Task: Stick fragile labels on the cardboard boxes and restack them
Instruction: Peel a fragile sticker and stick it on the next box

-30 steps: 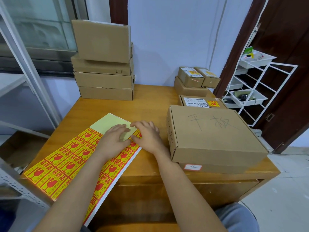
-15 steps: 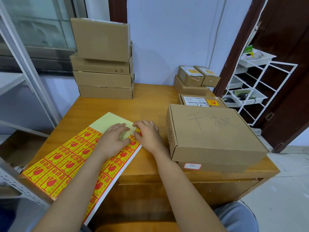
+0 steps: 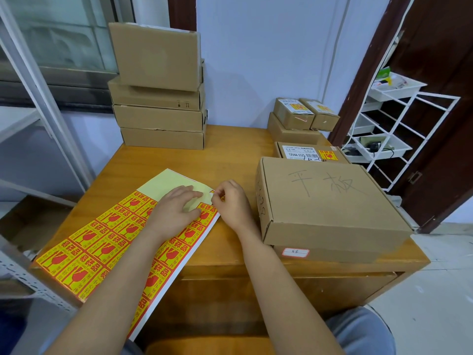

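Note:
A sheet of yellow and red fragile labels (image 3: 102, 242) lies on the wooden table (image 3: 230, 155), its far end bare backing. My left hand (image 3: 174, 211) presses flat on the sheet. My right hand (image 3: 233, 201) pinches a label's lifted corner (image 3: 212, 193) at the sheet's right edge. A large cardboard box with handwriting (image 3: 330, 201) sits just right of my right hand, on top of another box (image 3: 332, 254). An unlabelled stack of brown boxes (image 3: 158, 98) stands at the back left. Labelled boxes (image 3: 302, 116) sit at the back right.
A flat box with a white barcode label and a fragile sticker (image 3: 309, 152) lies behind the large box. A white wire rack with trays (image 3: 389, 119) stands right of the table. A metal shelf frame (image 3: 30, 80) stands at the left.
My right hand has closed its fingertips on a label corner and lifted it, showing its white underside. My left hand stays flat on the sheet.

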{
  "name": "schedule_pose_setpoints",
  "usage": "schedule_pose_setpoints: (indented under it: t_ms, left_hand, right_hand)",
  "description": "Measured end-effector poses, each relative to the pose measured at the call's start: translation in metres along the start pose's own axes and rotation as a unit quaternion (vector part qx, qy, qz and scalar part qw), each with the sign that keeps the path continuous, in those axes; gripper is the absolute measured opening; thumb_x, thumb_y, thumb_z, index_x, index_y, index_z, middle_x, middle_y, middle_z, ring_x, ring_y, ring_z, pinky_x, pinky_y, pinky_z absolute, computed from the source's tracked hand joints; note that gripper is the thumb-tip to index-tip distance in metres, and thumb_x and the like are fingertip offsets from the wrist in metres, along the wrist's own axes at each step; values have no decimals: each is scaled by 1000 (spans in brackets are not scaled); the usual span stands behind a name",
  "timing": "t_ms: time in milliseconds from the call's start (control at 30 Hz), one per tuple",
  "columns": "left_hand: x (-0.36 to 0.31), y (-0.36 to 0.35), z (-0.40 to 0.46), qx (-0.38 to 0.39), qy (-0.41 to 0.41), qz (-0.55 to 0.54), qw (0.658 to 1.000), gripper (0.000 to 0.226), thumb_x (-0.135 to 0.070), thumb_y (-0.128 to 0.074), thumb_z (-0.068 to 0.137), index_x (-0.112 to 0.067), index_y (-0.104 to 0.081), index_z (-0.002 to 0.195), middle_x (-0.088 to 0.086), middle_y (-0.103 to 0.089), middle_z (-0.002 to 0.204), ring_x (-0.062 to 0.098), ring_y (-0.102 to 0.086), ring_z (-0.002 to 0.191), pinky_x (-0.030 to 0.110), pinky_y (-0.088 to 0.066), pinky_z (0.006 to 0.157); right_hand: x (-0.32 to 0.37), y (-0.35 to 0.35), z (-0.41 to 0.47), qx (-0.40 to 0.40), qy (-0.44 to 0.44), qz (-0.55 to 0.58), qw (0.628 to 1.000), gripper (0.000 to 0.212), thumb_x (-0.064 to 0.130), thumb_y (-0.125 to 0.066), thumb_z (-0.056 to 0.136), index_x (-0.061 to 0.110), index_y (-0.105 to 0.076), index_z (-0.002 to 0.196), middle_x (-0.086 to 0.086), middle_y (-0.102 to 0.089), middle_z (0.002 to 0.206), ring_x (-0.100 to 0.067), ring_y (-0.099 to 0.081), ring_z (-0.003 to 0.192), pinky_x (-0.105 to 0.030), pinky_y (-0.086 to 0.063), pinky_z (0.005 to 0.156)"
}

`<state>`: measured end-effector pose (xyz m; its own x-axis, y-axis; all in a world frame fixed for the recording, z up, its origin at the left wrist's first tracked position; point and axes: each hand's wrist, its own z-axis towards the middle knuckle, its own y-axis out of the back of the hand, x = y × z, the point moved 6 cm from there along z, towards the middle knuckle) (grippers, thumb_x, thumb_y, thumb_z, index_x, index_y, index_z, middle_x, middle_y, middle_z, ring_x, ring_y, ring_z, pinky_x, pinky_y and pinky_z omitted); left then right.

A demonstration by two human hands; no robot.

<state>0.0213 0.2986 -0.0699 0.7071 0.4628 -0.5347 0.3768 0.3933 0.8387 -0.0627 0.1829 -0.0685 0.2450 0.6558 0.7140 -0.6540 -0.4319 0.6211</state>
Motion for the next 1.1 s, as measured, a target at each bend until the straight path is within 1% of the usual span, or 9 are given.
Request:
schedule_pose_setpoints:
  t_ms: [267, 467, 600, 667, 733, 833, 900, 1000, 1100]
  left_hand:
    - [0, 0, 0, 0, 3, 3, 1000, 45, -35, -53, 93, -32, -46, 137, -5, -33, 151, 14, -21, 142, 39, -22, 113]
    - [0, 0, 0, 1, 1, 11, 1000, 46, -36, -54, 92, -31, -46, 137, -5, -33, 151, 15, -21, 142, 39, -22, 113]
    - [0, 0, 1, 5, -1, 9, 1000, 46, -35, -54, 92, -29, -47, 137, -4, -33, 151, 15, -21, 142, 39, -20, 114]
    - [1, -1, 1, 4, -2, 8, 1000, 46, -35, -54, 92, -29, -48, 137, -5, -33, 151, 15, -21, 142, 39, -20, 113]
    - [2, -1, 2, 2, -5, 4, 1000, 46, -35, -54, 91, -28, -48, 136, -4, -33, 151, 15, -21, 142, 39, -21, 113]
    - [3, -1, 2, -2, -9, 2, 1000, 45, -35, -54, 92, -27, -50, 135, -4, -34, 151, 15, -22, 141, 39, -21, 113]
    - [4, -1, 3, -1, -8, 4, 1000, 45, -36, -54, 92, -27, -49, 136, -4, -34, 151, 15, -22, 141, 39, -21, 113]
    - [5, -2, 3, 2, -6, 9, 1000, 46, -36, -54, 91, -28, -48, 136, -4, -33, 151, 15, -21, 141, 38, -21, 113]
    - [5, -2, 3, 2, -4, 17, 1000, 46, -37, -53, 92, -28, -47, 137, -5, -33, 151, 14, -21, 142, 38, -21, 113]
  right_hand:
    - [1, 2, -1, 1, -3, 11, 1000, 10, 8, -52, 88, 3, -57, 80, -4, -53, 87, -18, -51, 84, -33, -43, 67]
    - [-1, 2, 0, -1, -13, 48, 999, 11, 6, -53, 86, 7, -56, 75, 0, -50, 85, -21, -54, 84, -37, -46, 70]
    - [-5, 4, 1, -17, -20, 67, 997, 11, 7, -53, 88, 3, -58, 79, -1, -52, 85, -23, -57, 85, -40, -49, 70]
    - [-6, 3, 1, -18, -20, 69, 997, 12, 10, -55, 88, 7, -57, 77, 0, -52, 86, -23, -55, 89, -40, -48, 74]
    - [-4, 0, 1, 2, -16, 36, 999, 14, 22, -61, 87, 14, -55, 78, 0, -50, 91, -20, -48, 98, -34, -43, 80]
    - [-2, -9, 1, 50, -4, -77, 996, 28, 39, -67, 82, 13, -57, 87, -1, -49, 101, -15, -37, 103, -30, -37, 84]
    - [-2, -9, 1, 48, -4, -98, 994, 28, 38, -66, 82, 12, -57, 87, -3, -49, 105, -18, -36, 106, -33, -39, 87]
    - [-1, -8, 0, 46, -2, -110, 993, 18, 27, -60, 87, 9, -58, 83, -6, -51, 109, -23, -38, 110, -39, -39, 92]
    - [1, -9, -1, 57, 9, -126, 990, 16, 23, -55, 89, 14, -52, 75, -7, -52, 110, -23, -39, 110, -39, -39, 93]
